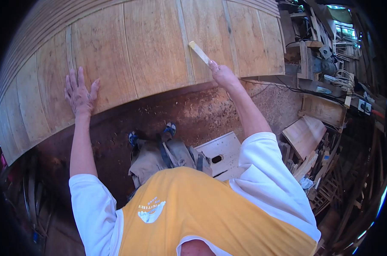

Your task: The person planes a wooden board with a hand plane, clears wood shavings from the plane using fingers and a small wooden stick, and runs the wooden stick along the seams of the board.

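A large wooden panel (155,47) made of several boards side by side stretches across the view in front of me. My left hand (80,94) rests on its near left part, fingers spread and palm down. In my right hand (223,76) is one end of a short, pale wooden stick (199,53), my fingers wrapped round it. The stick points away from me and to the left, over the panel near a greyish seam between boards.
Ribbed wooden trim (44,47) runs along the panel's far side. Below lies a brown floor (193,106) with sawdust. A white board with an oval hole (227,151) is near my legs. At right are cables (278,86), a wooden board (304,134) and piled scrap wood (325,175).
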### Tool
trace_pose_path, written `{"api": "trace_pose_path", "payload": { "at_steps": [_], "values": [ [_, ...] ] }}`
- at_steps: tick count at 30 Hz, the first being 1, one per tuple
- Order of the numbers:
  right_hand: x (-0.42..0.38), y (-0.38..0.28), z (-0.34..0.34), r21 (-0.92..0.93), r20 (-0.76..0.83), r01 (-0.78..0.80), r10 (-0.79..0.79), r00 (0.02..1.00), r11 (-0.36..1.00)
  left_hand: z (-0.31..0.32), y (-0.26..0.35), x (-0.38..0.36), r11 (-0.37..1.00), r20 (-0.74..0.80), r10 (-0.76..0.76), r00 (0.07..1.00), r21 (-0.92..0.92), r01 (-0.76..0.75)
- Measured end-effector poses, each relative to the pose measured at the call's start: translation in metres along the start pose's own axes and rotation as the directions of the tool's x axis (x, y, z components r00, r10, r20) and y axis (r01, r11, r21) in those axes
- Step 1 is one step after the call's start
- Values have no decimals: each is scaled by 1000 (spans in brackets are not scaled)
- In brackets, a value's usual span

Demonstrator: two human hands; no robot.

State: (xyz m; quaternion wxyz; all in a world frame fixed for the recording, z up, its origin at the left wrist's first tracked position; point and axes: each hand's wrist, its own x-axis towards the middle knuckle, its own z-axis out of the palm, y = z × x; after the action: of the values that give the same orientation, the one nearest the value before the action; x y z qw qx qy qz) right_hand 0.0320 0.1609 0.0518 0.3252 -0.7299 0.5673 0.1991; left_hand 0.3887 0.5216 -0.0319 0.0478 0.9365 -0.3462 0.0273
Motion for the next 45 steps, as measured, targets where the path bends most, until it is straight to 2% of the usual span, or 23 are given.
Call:
{"api": "trace_pose_path", "payload": {
  "at_steps": [2,4,6,8,12,17,18,19,21,23,24,27,30,31,32,33,35,38,40,42,43,45],
  "values": [
    [3,-18,-5,-12,-68,18,-18,998,1000,-1,-2,0,1000,-23,16,1000,-5,-16],
    [-13,-4,3,35,-56,29,-27,998,999,0,1,-1,1000,-13,24,1000,-8,-24],
    [-32,31,23,60,-88,125,-120,989,990,-6,3,-1,1000,18,6,1000,13,-6],
    [-72,46,25,67,49,10,-13,999,998,-14,9,0,1000,60,-16,998,10,16],
    [-124,113,72,327,104,-40,6,995,944,-22,13,0,999,100,-31,994,18,29],
    [-188,136,149,642,183,-126,8,983,756,-28,18,-1,998,119,-47,992,34,43],
    [-189,150,180,612,84,-12,-51,995,791,-30,19,-1,998,123,-52,991,35,48],
    [-199,149,194,547,44,31,-65,997,837,-33,20,-2,998,135,-52,990,29,48],
    [-215,151,223,382,19,37,-48,999,923,-38,21,-2,999,152,-53,987,10,52],
    [-233,153,246,292,-15,63,-61,998,954,-42,24,-3,999,165,-49,985,4,49],
    [-246,151,250,313,17,9,-15,1000,950,-44,21,-3,999,172,-42,984,1,43],
    [-277,163,266,386,-21,-129,148,989,913,-50,23,-5,999,174,-44,984,-8,46],
    [-316,180,267,523,-50,-246,318,947,816,-57,22,-8,999,168,-36,985,36,30],
    [-328,188,275,542,-140,-200,322,936,816,-56,13,-10,997,153,-9,988,81,-4],
    [-337,202,282,558,-249,-171,360,899,812,-52,12,-8,993,140,52,989,95,-65],
    [-352,217,288,573,-356,-150,410,840,806,-46,12,-9,994,115,48,992,95,-59],
    [-383,234,282,613,-440,-163,506,742,773,-39,15,-14,994,133,8,991,104,-22],
    [-430,257,260,716,-509,-172,675,534,676,-34,19,-7,980,158,-13,987,197,-19],
    [-466,286,258,739,-583,-151,735,346,657,-37,19,-8,968,186,-25,982,249,-22],
    [-508,316,253,775,-557,-240,811,180,585,-22,10,-6,969,157,-9,988,244,-29],
    [-532,320,244,744,-579,-336,808,108,578,-14,8,-1,967,148,4,989,253,-42],
    [-575,351,249,768,-589,-344,807,-47,541,-12,2,4,973,164,9,986,228,-47]
  ]
}}
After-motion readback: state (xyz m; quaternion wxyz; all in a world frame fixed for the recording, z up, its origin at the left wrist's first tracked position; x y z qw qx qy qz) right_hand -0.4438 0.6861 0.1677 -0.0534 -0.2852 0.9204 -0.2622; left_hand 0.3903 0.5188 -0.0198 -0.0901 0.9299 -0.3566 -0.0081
